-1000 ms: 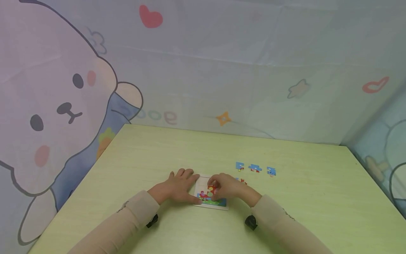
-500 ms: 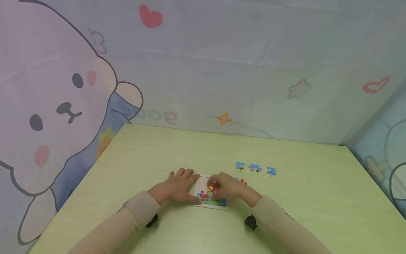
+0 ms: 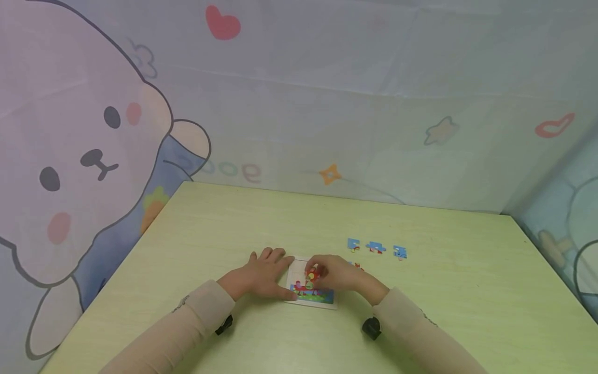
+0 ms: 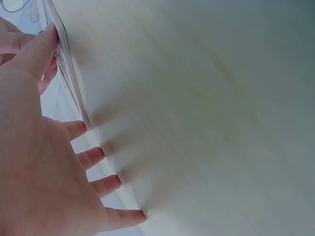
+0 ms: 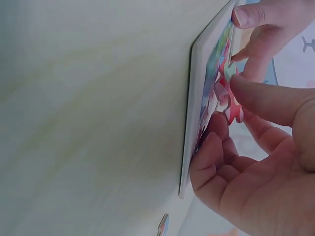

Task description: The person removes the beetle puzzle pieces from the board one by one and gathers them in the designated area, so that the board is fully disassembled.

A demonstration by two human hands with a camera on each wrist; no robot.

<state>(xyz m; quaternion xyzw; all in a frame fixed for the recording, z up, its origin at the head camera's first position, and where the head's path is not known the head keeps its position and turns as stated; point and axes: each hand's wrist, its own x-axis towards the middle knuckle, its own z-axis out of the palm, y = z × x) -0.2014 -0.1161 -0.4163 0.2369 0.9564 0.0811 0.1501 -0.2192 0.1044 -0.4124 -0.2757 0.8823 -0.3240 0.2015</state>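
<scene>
A white-framed jigsaw puzzle board point(image 3: 296, 268) lies on the table, its lower part filled with blue, green and red pieces. My left hand point(image 3: 261, 275) is spread at its left side, thumb on the lower left corner; in the left wrist view the other fingertips point(image 4: 110, 186) rest along the frame edge and the table. My right hand point(image 3: 334, 272) is over the board's right half. Between its thumb and fingers it pinches a red puzzle piece point(image 5: 234, 101) with a green patch, tilted up off the board in the right wrist view. The right fingers hide part of the board.
Three loose blue puzzle pieces, including a middle one point(image 3: 376, 247), lie in a row behind the board to the right. Another red piece point(image 3: 358, 266) shows partly behind the right hand. A printed curtain point(image 3: 299, 104) hangs along the table's back edge.
The red piece has tilted up from the board in the right hand's pinch, and the right hand has shifted slightly. The left hand stays in place.
</scene>
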